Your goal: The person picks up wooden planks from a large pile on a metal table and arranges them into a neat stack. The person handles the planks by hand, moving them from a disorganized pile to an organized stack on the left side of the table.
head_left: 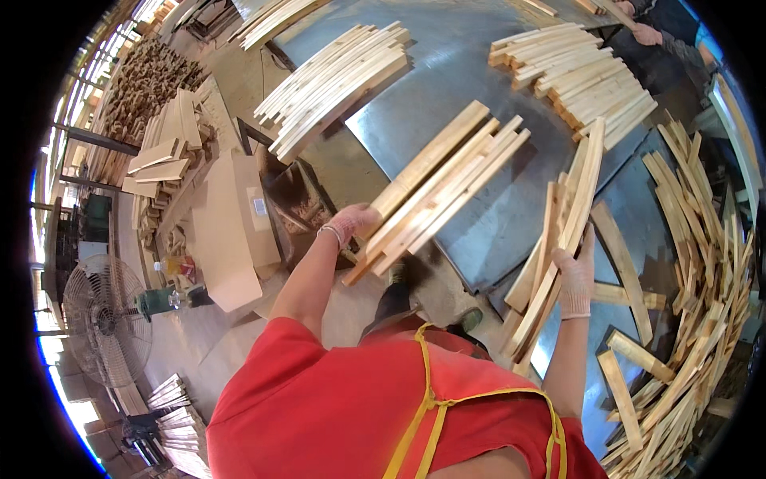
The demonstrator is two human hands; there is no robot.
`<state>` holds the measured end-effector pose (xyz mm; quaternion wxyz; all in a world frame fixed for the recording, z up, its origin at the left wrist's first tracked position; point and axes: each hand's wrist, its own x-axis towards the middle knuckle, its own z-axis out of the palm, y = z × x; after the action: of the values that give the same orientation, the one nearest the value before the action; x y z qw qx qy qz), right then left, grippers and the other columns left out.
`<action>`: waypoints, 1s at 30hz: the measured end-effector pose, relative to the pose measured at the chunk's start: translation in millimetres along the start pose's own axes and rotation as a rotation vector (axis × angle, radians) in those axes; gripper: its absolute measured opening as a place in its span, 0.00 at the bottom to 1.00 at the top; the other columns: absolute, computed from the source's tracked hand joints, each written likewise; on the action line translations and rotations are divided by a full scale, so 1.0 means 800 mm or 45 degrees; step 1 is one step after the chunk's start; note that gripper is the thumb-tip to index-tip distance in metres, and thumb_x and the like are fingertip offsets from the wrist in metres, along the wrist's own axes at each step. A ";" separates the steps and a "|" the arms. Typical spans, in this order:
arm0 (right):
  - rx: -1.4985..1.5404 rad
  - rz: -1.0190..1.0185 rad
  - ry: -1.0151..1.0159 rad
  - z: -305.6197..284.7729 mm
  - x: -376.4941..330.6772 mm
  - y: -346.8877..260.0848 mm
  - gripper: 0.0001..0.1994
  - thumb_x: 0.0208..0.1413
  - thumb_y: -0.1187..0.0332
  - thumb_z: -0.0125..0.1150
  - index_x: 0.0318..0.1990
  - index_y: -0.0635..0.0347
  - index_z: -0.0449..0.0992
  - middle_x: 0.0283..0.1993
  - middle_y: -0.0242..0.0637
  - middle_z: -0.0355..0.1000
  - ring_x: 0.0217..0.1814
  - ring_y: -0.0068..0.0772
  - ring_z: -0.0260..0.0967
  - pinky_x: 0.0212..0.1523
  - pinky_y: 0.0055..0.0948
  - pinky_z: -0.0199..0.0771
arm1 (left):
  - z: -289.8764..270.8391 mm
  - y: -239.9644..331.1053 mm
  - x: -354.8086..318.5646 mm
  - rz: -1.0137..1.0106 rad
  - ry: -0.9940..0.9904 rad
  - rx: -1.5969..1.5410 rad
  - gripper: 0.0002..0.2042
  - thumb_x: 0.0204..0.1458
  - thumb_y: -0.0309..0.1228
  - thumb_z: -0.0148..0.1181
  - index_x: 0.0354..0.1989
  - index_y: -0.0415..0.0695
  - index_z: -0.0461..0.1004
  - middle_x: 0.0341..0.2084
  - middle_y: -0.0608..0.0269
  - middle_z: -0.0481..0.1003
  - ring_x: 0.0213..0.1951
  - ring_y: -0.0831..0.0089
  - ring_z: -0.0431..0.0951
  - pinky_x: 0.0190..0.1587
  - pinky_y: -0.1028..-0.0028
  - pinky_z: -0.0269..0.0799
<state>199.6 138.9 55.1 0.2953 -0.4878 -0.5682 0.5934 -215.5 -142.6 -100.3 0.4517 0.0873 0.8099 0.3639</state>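
Left hand (351, 222) fingers wrapped round slat bundle (443, 191) end, right hand (574, 275) fingers gripping upright slats (562, 239) — above metal table (447, 72)

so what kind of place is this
Most likely a woodworking shop or timber mill floor. Cut wooden slats lie stacked on a big metal table, offcuts are heaped at the right, and an industrial fan stands on the floor.
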 end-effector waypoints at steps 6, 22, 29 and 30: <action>0.470 0.373 0.053 0.140 0.033 0.097 0.33 0.60 0.72 0.65 0.73 0.60 0.66 0.54 0.41 0.76 0.52 0.36 0.76 0.53 0.32 0.80 | 0.029 0.055 -0.049 0.225 -0.419 -0.332 0.29 0.54 0.39 0.71 0.63 0.39 0.76 0.49 0.61 0.82 0.48 0.72 0.81 0.56 0.72 0.76; -0.092 0.206 -0.459 0.531 0.161 0.003 0.46 0.59 0.55 0.72 0.75 0.73 0.54 0.71 0.61 0.67 0.71 0.54 0.66 0.72 0.39 0.65 | -0.150 0.145 0.083 0.817 0.658 1.272 0.38 0.52 0.55 0.71 0.66 0.46 0.69 0.64 0.52 0.71 0.67 0.53 0.67 0.69 0.50 0.61; -0.503 -0.104 -0.260 0.407 0.147 -0.055 0.48 0.56 0.51 0.70 0.80 0.63 0.54 0.81 0.58 0.55 0.84 0.54 0.51 0.82 0.43 0.51 | -0.149 0.179 0.084 0.674 0.421 1.505 0.41 0.53 0.54 0.70 0.72 0.44 0.66 0.72 0.49 0.65 0.73 0.49 0.62 0.75 0.49 0.53; -0.724 -0.201 0.028 0.353 0.136 -0.024 0.46 0.56 0.51 0.71 0.78 0.63 0.59 0.79 0.55 0.59 0.83 0.54 0.53 0.81 0.43 0.53 | -0.141 0.170 0.083 0.742 0.521 1.549 0.42 0.53 0.54 0.70 0.72 0.44 0.66 0.73 0.50 0.64 0.74 0.50 0.61 0.76 0.49 0.52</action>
<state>-100.1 131.6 12.8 0.1981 -0.5115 -0.7446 0.3804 -369.1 -70.8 -16.8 0.0454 0.4677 0.8819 -0.0384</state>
